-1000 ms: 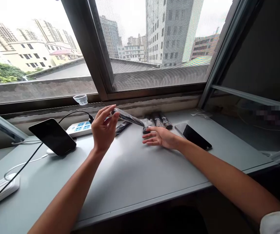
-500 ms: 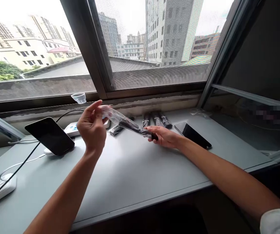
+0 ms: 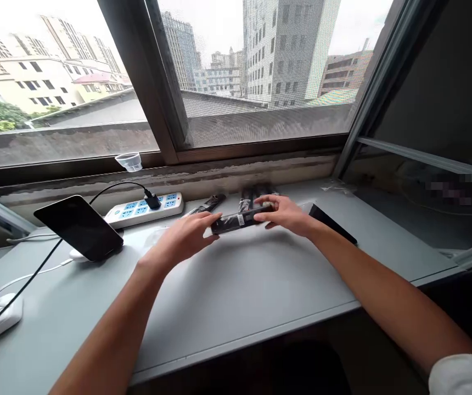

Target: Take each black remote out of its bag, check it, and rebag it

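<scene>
Above the desk I hold a long, black, stick-like item [image 3: 232,222] with a small white mark, almost level between both hands. My left hand [image 3: 184,235] pinches its left end between thumb and fingers. The fingers of my right hand [image 3: 287,215] close on its right end. Clear plastic film [image 3: 153,236] shows on the desk just behind my left hand; whether any still covers the item I cannot tell. Behind the hands lie similar dark wrapped items, one [image 3: 209,204] at the left and several [image 3: 256,195] partly hidden by my right hand.
A tablet [image 3: 79,227] leans on a stand at the left. Behind it a white power strip [image 3: 145,211] has a black plug in it. Cables cross the left side. A dark flat device [image 3: 332,224] lies beyond my right forearm. A clear cup [image 3: 129,161] stands on the window ledge.
My left hand has come down and right, from the stretched clear bag to the left end of the black item. The item has turned nearly level. My right hand has risen slightly.
</scene>
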Demonstrator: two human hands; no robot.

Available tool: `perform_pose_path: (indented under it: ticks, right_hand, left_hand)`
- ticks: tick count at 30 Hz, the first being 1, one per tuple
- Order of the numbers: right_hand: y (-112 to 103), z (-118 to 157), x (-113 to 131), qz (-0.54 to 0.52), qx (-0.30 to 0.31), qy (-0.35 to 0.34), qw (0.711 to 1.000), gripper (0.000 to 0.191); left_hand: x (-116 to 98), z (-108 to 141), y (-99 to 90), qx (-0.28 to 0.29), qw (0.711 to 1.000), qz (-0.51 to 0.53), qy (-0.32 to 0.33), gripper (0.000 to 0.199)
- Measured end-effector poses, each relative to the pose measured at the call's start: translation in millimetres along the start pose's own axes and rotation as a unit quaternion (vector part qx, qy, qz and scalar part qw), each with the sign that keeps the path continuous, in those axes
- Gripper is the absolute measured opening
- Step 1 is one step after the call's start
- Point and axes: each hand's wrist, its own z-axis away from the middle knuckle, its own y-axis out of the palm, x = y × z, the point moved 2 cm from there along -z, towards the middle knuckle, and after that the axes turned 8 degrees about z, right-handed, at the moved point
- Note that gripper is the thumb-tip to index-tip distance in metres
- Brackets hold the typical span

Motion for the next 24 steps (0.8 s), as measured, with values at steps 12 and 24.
perform_pose_path:
  ticks: [12,24]
  right_hand:
    - [22,7,7,0.0,0.06,-0.047,0.997,0.047]
    - [9,4,0,0.021,0.015,0.027,0.999,0.04]
  left_hand:
    - [-24,3,2.4,-0.082,0.978,0.192,0.016,0.087]
    - [-15,2,-5.8,-0.195,0.977,0.064,0.058,0.039]
